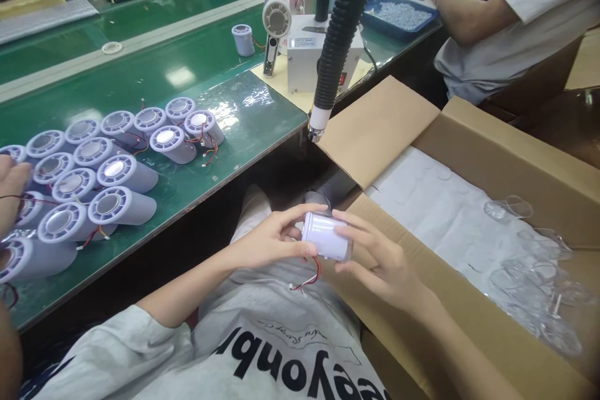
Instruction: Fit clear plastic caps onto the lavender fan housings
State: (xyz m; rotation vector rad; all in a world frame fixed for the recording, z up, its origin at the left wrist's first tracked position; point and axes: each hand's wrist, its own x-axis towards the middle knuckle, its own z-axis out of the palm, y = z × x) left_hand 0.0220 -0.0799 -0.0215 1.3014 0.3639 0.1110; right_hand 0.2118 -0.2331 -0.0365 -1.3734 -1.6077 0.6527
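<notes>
Black lettering crossed the pale shirt (225, 328) of the person wearing the head camera. Above the person's lap, both hands met at one lavender cylindrical housing (323, 236), which lay on its side in the air, near the open carton. The left hand (262, 240) had its grip closed around the housing's left end, thumb below and fingers above. The right hand (384, 256) had its grip on the other end, fingers on top and thumb beneath. Red and white wires (315, 275) dangled below the housing.

To the right stood the open cardboard carton (379, 128), holding a white sheet (422, 194) with clear plastic rings (529, 281) scattered on it. To the left, the green table (253, 103) carried a cluster of similar housings (131, 207), their slotted round ends showing, some trailing wires; another person's hand (12, 190) was at the cluster's far left. A ribbed black hose (344, 25) hung in front of a grey machine box (300, 69). Beside the box stood a handheld fan (276, 15), with a lone housing (243, 42) near it. Beyond, a co-worker in a pale sleeve (539, 3) sat near a blue tray (417, 28) of small clear pieces.
</notes>
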